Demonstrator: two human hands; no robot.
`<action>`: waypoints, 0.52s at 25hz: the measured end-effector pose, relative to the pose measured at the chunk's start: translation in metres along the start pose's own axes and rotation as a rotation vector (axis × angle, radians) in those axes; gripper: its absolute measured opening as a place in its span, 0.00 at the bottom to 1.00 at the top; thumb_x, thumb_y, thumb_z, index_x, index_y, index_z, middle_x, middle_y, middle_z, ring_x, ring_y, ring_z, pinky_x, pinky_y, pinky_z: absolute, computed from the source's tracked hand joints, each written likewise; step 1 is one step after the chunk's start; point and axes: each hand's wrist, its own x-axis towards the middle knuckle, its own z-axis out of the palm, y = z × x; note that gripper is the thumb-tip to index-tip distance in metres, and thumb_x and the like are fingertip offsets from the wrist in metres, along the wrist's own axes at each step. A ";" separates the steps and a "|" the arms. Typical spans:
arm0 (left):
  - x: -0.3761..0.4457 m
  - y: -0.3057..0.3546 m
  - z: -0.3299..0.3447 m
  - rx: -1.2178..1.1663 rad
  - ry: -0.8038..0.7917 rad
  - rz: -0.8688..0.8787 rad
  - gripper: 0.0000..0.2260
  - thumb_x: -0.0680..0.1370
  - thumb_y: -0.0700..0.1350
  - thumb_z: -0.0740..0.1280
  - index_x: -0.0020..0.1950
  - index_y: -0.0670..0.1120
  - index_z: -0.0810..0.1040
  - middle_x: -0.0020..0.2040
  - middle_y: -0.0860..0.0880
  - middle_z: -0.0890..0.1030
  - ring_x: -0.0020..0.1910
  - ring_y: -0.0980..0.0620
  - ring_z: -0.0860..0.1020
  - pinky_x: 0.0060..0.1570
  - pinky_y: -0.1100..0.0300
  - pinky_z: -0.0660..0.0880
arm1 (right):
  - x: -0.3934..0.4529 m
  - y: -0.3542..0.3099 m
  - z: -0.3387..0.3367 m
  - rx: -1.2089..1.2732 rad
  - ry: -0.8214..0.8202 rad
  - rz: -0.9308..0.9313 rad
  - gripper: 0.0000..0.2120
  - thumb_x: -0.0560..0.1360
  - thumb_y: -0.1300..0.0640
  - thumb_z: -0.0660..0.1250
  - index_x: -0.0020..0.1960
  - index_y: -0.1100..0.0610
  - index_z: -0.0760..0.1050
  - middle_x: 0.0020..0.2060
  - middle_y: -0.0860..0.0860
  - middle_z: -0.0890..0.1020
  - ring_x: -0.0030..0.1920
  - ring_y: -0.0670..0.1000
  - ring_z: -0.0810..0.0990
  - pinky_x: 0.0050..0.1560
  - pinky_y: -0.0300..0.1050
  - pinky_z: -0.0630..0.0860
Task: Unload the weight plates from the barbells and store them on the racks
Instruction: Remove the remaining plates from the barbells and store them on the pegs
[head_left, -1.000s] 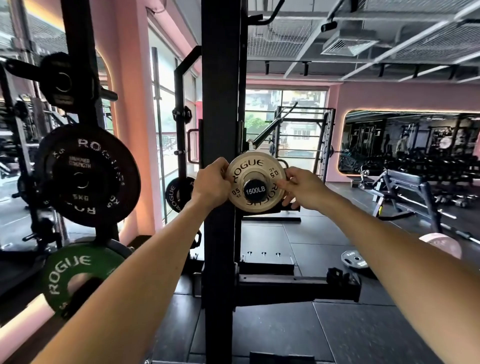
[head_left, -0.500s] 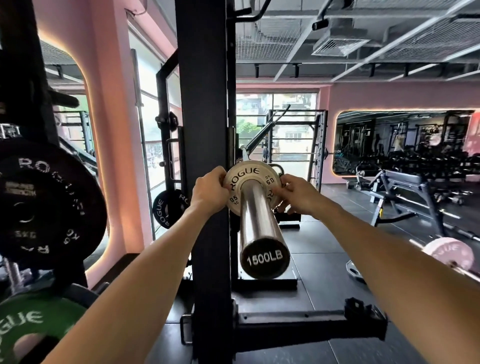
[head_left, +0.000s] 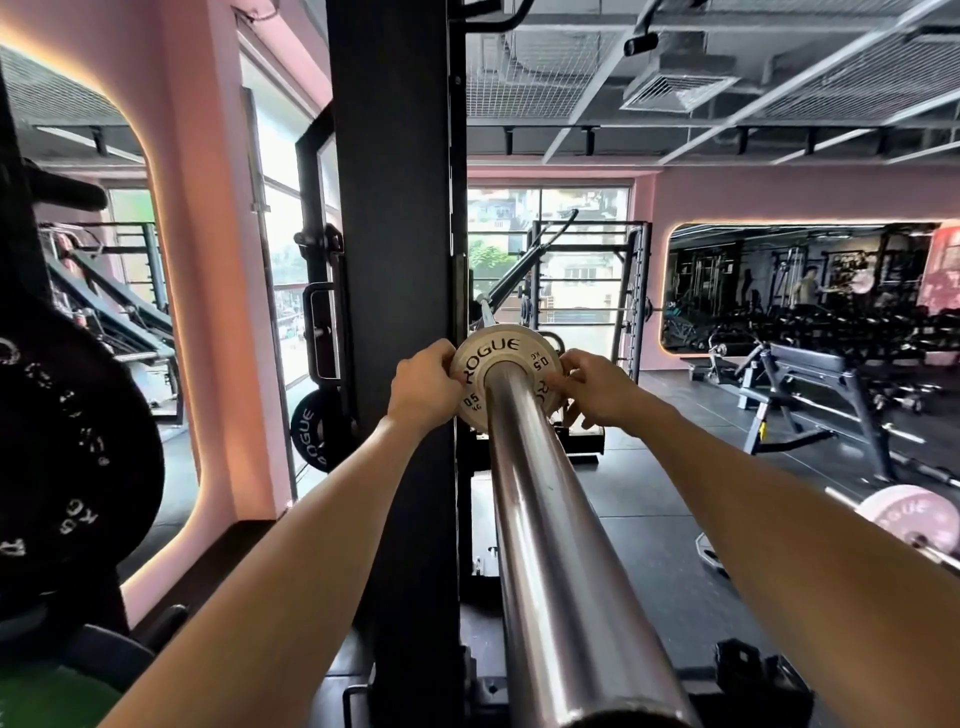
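The left hand (head_left: 423, 385) has its grip clamped on the left edge of a small pale weight plate (head_left: 480, 364), fingers curled over the rim. The right hand (head_left: 597, 387) pinches the right edge of the same plate, thumb on the face and fingers behind. The plate is marked ROGUE and 0.5 KG, and it sits on the chrome sleeve of a barbell (head_left: 550, 545), far along it from the camera, close against the rack. The sleeve runs from the plate toward the viewer and out of the bottom of the picture.

Just left of the plate stands a black rack upright (head_left: 395, 260). Beyond it, low down, a black plate (head_left: 307, 436) hangs on another rack. At the far left edge a big black plate (head_left: 78, 447) fills the near view, with a green plate (head_left: 47, 696) below it. On the right, a pink plate (head_left: 906, 517) is on a bar on the dark floor (head_left: 649, 499), and a weight bench (head_left: 821, 374) stands further back beneath a wall mirror (head_left: 779, 280).
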 end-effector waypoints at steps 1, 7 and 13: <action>0.003 0.000 0.001 0.001 0.001 -0.003 0.07 0.71 0.38 0.63 0.43 0.50 0.74 0.44 0.47 0.81 0.47 0.45 0.77 0.45 0.54 0.75 | 0.003 0.001 0.000 -0.008 0.007 -0.004 0.07 0.80 0.54 0.62 0.52 0.58 0.70 0.40 0.56 0.82 0.29 0.53 0.80 0.27 0.42 0.72; 0.025 -0.010 0.014 0.005 -0.018 -0.018 0.06 0.72 0.40 0.66 0.44 0.51 0.73 0.44 0.48 0.81 0.46 0.44 0.80 0.45 0.48 0.81 | 0.026 0.007 0.002 -0.107 0.048 -0.028 0.11 0.80 0.50 0.63 0.52 0.58 0.72 0.40 0.55 0.83 0.24 0.52 0.76 0.24 0.41 0.69; 0.033 -0.012 0.018 0.064 -0.008 0.007 0.06 0.72 0.38 0.65 0.45 0.48 0.74 0.45 0.46 0.81 0.47 0.43 0.79 0.47 0.48 0.80 | 0.040 0.013 0.003 -0.123 0.042 -0.037 0.10 0.79 0.50 0.63 0.50 0.57 0.71 0.38 0.52 0.81 0.25 0.53 0.75 0.25 0.41 0.70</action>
